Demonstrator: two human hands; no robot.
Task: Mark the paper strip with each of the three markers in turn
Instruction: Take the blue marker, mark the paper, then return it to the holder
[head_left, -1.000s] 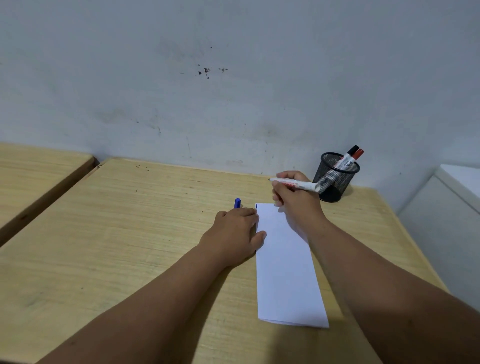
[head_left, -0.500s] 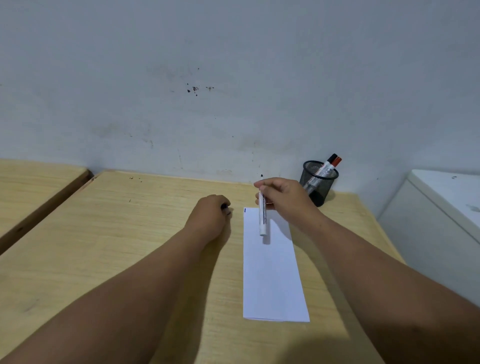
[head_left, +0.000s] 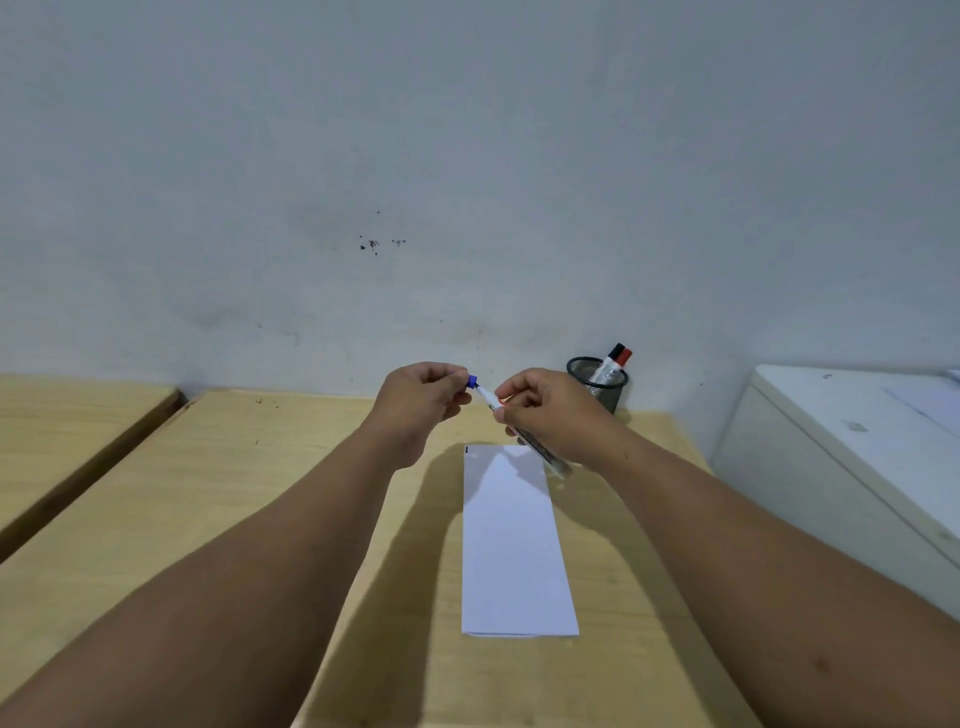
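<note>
A white paper strip (head_left: 511, 540) lies lengthwise on the wooden table (head_left: 208, 509), with a small dark mark at its far left corner. Both hands are raised above the strip's far end. My right hand (head_left: 545, 410) grips the white barrel of a blue marker (head_left: 540, 451), tip end pointing left. My left hand (head_left: 421, 397) pinches the blue cap (head_left: 471, 382), which meets the marker's tip end. Two more markers, one with a black cap (head_left: 617, 351) and one with a red cap (head_left: 626, 356), stand in a black mesh cup (head_left: 597, 384) behind my right hand.
A grey wall rises right behind the table. A second wooden table (head_left: 67, 431) stands to the left across a narrow gap. A white cabinet (head_left: 852, 452) stands close at the right.
Both hands have lifted off the table and come together. The marker swung round so that its tip end points left at the blue cap in my left hand.
</note>
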